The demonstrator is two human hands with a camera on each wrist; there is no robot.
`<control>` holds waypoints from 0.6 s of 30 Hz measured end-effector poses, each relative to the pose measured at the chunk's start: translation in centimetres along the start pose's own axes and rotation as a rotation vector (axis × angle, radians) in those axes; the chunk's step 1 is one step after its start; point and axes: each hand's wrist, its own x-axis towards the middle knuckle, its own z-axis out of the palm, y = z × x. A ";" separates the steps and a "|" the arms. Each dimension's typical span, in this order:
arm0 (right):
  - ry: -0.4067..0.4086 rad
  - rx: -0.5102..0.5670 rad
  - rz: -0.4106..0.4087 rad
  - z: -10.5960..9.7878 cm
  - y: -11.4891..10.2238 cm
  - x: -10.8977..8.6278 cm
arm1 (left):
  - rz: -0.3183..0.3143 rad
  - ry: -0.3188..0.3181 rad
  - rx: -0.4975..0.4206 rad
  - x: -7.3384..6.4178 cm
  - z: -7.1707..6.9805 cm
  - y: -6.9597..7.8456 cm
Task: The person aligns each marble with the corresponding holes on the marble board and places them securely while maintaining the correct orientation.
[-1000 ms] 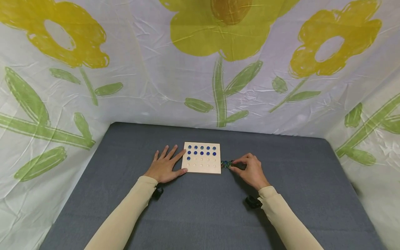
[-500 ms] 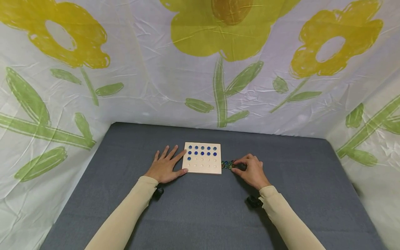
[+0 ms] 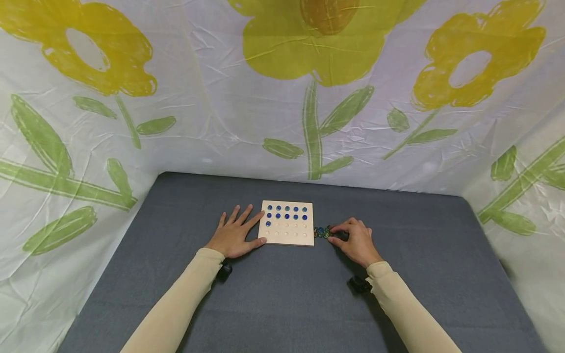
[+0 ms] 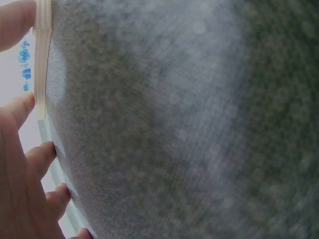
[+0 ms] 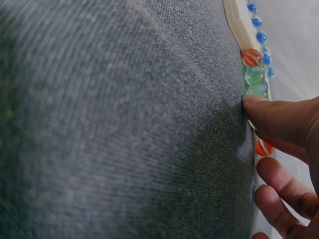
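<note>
A pale wooden board (image 3: 282, 239) with rows of round hollows lies on the grey cloth. Its two far rows hold blue marbles (image 3: 287, 215), and one more sits at the left of the third row. My left hand (image 3: 234, 239) lies flat with fingers spread, thumb and index fingertip at the board's left edge. To the right of the board is a cluster of loose marbles (image 3: 321, 232). Thumb and index finger of my right hand (image 3: 356, 242) pinch at the cluster's right end, around a greenish marble (image 5: 257, 90) partly covered by the thumb. Orange-streaked marbles (image 5: 251, 58) lie close by.
Grey cloth (image 3: 282, 299) covers the table. White sheeting (image 3: 212, 117) printed with yellow flowers stands along the back and both sides. A dark wrist camera (image 3: 359, 284) sits under the right wrist, and another camera (image 3: 224, 272) under the left.
The head view has drifted slightly, so everything appears a little further right. Both hands keep nearly the same place beside the board and the loose marbles.
</note>
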 end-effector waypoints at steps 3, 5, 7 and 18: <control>0.000 -0.003 0.000 -0.1 0.0 0.0 | -0.003 -0.005 0.003 0.1 0.0 0.0; -0.002 -0.003 0.002 -0.1 0.1 0.0 | -0.004 -0.007 0.003 0.1 0.1 -0.1; -0.003 -0.003 0.004 -0.1 0.2 0.0 | -0.002 -0.004 0.002 0.2 0.1 -0.1; -0.003 -0.006 -0.003 -0.2 0.2 -0.1 | 0.010 0.005 -0.006 0.1 0.2 -0.1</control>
